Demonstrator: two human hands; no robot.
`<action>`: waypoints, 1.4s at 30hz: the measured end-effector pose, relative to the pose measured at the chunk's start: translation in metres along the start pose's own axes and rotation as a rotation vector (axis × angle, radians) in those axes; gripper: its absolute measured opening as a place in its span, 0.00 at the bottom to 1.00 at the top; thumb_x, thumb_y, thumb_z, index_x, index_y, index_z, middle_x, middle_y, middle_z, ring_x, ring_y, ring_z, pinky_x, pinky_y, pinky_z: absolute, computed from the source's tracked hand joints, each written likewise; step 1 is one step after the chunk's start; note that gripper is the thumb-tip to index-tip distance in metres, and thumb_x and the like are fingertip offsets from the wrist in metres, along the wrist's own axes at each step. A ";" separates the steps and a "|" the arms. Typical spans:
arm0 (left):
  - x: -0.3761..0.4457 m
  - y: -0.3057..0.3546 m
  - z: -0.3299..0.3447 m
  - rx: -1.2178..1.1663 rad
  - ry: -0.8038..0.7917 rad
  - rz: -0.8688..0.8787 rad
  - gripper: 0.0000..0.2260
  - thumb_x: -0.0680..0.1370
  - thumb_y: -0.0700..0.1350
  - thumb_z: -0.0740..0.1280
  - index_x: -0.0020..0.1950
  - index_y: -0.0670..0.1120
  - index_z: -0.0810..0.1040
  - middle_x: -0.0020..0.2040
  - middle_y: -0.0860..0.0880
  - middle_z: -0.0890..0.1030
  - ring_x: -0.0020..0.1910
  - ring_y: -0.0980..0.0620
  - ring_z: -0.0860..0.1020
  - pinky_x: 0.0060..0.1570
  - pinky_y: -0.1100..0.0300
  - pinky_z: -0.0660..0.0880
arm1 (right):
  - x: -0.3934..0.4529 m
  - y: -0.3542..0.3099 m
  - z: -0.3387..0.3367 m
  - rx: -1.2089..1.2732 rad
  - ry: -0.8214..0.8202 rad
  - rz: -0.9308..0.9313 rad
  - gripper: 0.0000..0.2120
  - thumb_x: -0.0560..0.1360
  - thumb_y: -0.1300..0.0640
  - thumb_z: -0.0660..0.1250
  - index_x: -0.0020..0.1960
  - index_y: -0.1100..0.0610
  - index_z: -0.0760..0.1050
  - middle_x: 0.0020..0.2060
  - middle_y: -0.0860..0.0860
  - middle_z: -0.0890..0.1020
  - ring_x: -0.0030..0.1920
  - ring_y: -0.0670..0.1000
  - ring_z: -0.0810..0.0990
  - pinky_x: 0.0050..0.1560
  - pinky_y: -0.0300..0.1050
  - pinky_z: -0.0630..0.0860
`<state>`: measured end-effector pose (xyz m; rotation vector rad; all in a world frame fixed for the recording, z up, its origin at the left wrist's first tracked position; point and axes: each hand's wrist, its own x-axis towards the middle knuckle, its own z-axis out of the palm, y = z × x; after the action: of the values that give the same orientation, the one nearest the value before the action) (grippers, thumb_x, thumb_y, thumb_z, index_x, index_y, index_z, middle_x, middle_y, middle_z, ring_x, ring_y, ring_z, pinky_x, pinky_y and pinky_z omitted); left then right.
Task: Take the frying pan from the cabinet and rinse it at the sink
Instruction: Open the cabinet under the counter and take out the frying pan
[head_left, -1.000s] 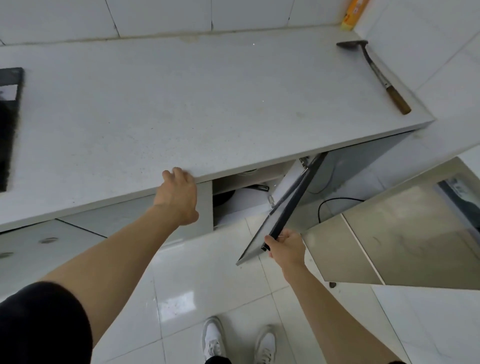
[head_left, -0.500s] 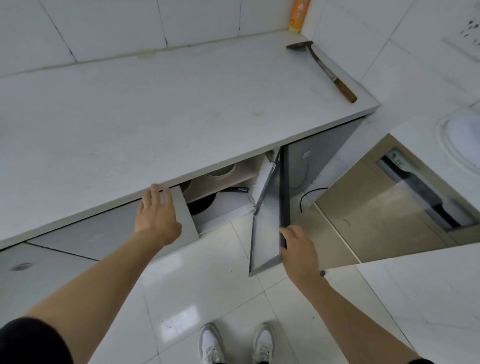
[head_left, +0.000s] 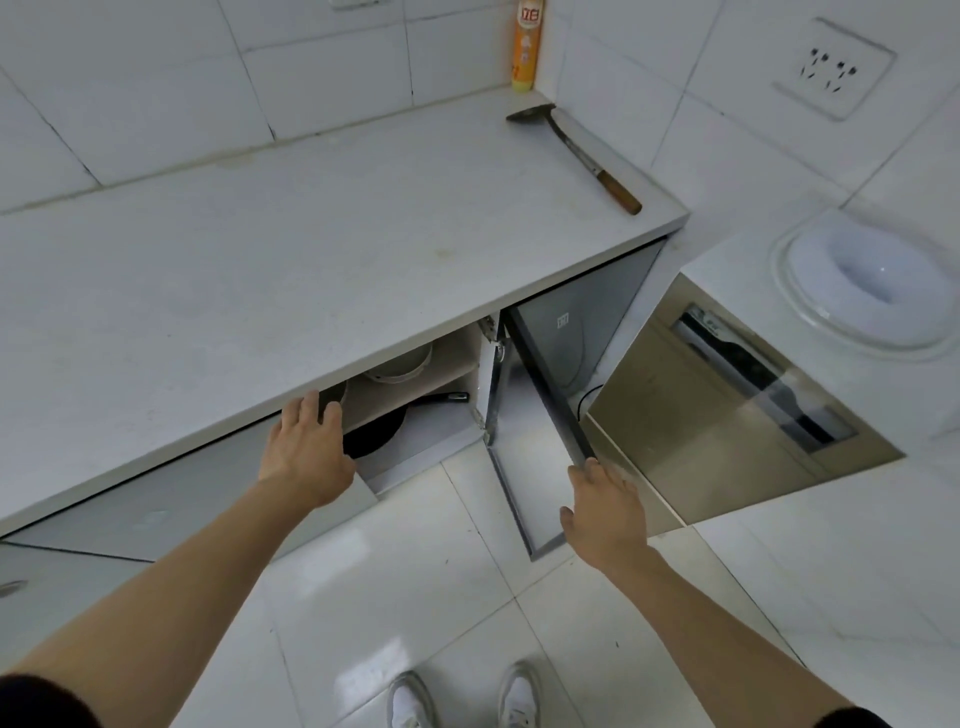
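Observation:
The black frying pan (head_left: 376, 434) lies on the bottom shelf of the open cabinet (head_left: 431, 447) under the white counter, its handle pointing right. My left hand (head_left: 306, 452) reaches into the opening with fingers straight, just left of the pan and partly covering it. My right hand (head_left: 602, 512) rests with relaxed fingers on the outer edge of the swung-out cabinet door (head_left: 524, 441). The sink is out of view.
On the cabinet's upper shelf sits a pale pot (head_left: 402, 366). A spatula with a wooden handle (head_left: 576, 156) and an orange bottle (head_left: 527, 44) stand at the counter's far right. A steel appliance (head_left: 727, 415) and a white basin (head_left: 867, 283) are to the right.
The door has swung further open. My left hand moved from the closed door's edge into the cabinet opening beside the pan. My right hand followed the door's edge, and the view shifted right.

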<state>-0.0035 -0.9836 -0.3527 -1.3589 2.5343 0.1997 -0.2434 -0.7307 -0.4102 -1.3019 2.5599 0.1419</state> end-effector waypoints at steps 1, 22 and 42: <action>-0.002 0.004 -0.003 0.000 -0.001 -0.005 0.29 0.76 0.50 0.65 0.74 0.44 0.60 0.77 0.41 0.55 0.75 0.40 0.54 0.72 0.47 0.61 | 0.001 0.008 -0.003 0.002 -0.029 0.006 0.25 0.78 0.46 0.62 0.71 0.53 0.65 0.73 0.52 0.65 0.69 0.53 0.67 0.67 0.48 0.65; -0.036 0.033 -0.036 -0.197 -0.044 -0.099 0.28 0.78 0.51 0.64 0.75 0.44 0.61 0.79 0.42 0.55 0.76 0.41 0.56 0.71 0.47 0.61 | 0.046 0.025 -0.082 0.058 -0.358 0.043 0.28 0.77 0.43 0.61 0.72 0.54 0.60 0.69 0.56 0.68 0.66 0.59 0.68 0.64 0.56 0.69; 0.013 -0.075 0.011 -1.092 -0.102 -0.558 0.14 0.78 0.53 0.64 0.57 0.44 0.77 0.54 0.46 0.78 0.56 0.45 0.76 0.55 0.56 0.70 | 0.163 -0.232 -0.127 0.177 -0.154 -0.676 0.27 0.80 0.48 0.61 0.76 0.54 0.59 0.76 0.54 0.59 0.76 0.54 0.52 0.75 0.49 0.55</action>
<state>0.0533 -1.0329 -0.3673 -2.2197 1.8094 1.6212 -0.1725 -1.0211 -0.3260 -1.9022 1.8345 -0.1110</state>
